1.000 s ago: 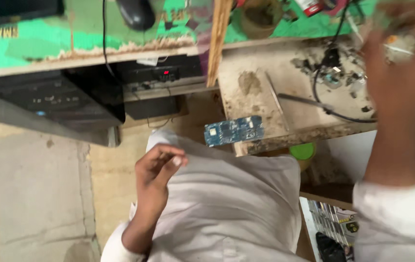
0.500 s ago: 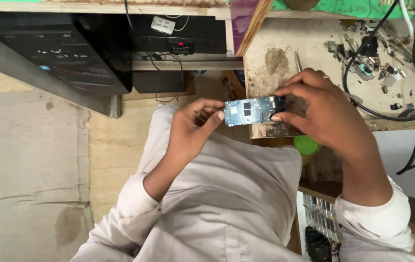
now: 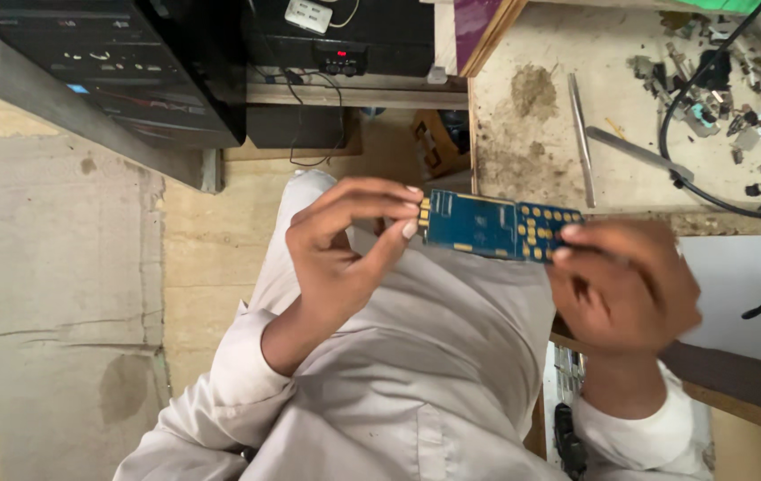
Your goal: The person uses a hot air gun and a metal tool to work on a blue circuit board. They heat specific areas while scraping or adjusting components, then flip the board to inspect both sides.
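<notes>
Fingertips (image 3: pixel 565 233) hide the blue circuit board's (image 3: pixel 487 227) right end.

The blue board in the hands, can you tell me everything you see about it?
The blue circuit board is a thin, flat, long rectangle that looks like stiff plastic. Small gold pads dot its right part, and gold strips line its left edge. It lies nearly level, tipped slightly down to the right, held in the air above the person's lap, near the worn bench edge. The left hand pinches its left end with the fingers; the right hand grips its right end.
</notes>
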